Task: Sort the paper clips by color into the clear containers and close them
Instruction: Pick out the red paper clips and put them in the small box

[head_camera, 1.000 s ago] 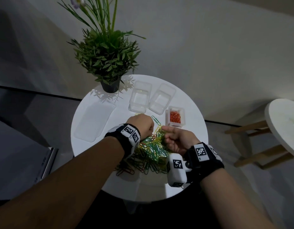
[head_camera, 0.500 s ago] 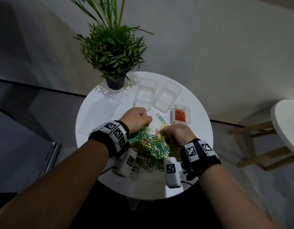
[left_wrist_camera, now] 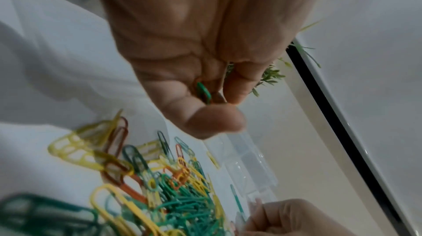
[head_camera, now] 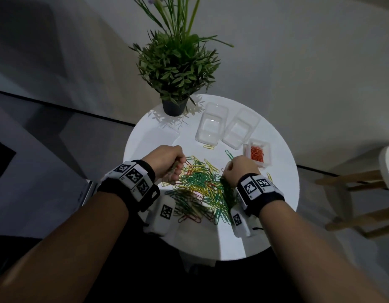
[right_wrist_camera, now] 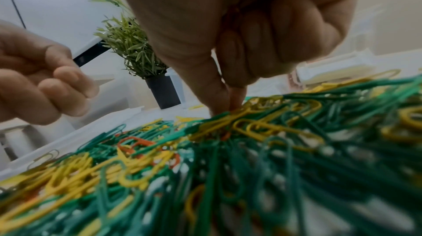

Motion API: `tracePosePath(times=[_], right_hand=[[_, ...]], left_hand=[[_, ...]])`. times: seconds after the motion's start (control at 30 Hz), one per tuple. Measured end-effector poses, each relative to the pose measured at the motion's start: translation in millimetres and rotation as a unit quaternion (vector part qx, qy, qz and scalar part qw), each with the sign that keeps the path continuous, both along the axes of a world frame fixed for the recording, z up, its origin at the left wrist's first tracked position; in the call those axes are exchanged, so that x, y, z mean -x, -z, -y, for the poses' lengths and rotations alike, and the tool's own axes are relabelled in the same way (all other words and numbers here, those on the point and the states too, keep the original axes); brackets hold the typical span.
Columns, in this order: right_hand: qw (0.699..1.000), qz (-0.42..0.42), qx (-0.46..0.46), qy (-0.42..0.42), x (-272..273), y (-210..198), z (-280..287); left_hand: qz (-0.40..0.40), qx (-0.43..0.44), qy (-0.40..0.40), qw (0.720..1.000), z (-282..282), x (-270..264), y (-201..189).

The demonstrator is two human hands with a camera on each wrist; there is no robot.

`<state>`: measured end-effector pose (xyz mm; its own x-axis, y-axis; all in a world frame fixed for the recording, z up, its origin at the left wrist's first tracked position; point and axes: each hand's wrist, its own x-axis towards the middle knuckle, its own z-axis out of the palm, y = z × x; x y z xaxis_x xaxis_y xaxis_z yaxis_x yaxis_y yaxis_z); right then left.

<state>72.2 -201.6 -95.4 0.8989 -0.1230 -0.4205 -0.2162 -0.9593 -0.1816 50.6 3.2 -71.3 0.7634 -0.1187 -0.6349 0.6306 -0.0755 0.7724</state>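
Note:
A pile of green, yellow and orange paper clips (head_camera: 200, 184) lies in the middle of the round white table (head_camera: 281, 193). My left hand (head_camera: 167, 162) hovers at the pile's left edge, its fingers curled round a few green clips (left_wrist_camera: 204, 92). My right hand (head_camera: 237, 169) is at the pile's right edge, knuckles up. Its thumb and forefinger (right_wrist_camera: 230, 106) pinch down into the clips (right_wrist_camera: 251, 126); which clip they hold is hidden. Two empty clear containers (head_camera: 211, 125) (head_camera: 240, 131) stand behind the pile. A smaller container (head_camera: 258, 154) to their right holds orange clips.
A potted green plant (head_camera: 175, 68) stands at the table's far left edge. A flat clear lid (head_camera: 160, 136) lies in front of it. Single clips (head_camera: 210, 147) (head_camera: 228, 154) lie loose between pile and containers. A wooden stool (head_camera: 364, 189) stands to the right.
My right hand has turned palm down and dipped its fingertips into the pile. My left hand has drawn back to the pile's left edge, still curled.

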Motion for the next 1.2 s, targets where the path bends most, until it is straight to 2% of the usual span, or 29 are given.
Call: tracePosePath(times=[0.1,0.23,0.37,0.63,0.83,0.93,1.0,1.1,1.2], right_hand=[[1.0,-0.015,-0.008,-0.012,-1,0,0],[0.999,0.027,0.026,-0.031,3,0,-2],[0.996,0.045,0.05,-0.055,4,-1,-5],[0.996,0.058,0.025,-0.061,0,2,-4],[0.996,0.048,0.025,-0.077,-1,0,-7],[0.996,0.033,-0.008,-0.077,2,-3,-1],[0.997,0.045,-0.05,-0.042,7,-6,4],[0.986,0.037,-0.162,0.031,12,-13,10],[0.968,0.004,-0.243,0.063,16,-20,16]], left_hand=[[0.021,-0.048,0.016,0.998,-3,0,1],[-0.005,0.055,-0.039,0.998,-5,4,0],[-0.014,0.113,-0.038,0.993,-6,7,1],[0.07,0.055,0.014,0.996,0,7,13],[0.082,0.048,0.042,0.995,23,3,10],[0.085,0.097,0.033,0.991,27,2,9],[0.092,0.113,0.023,0.989,27,3,10],[0.088,0.105,0.013,0.99,32,4,11],[0.103,0.071,0.023,0.992,41,4,13]])
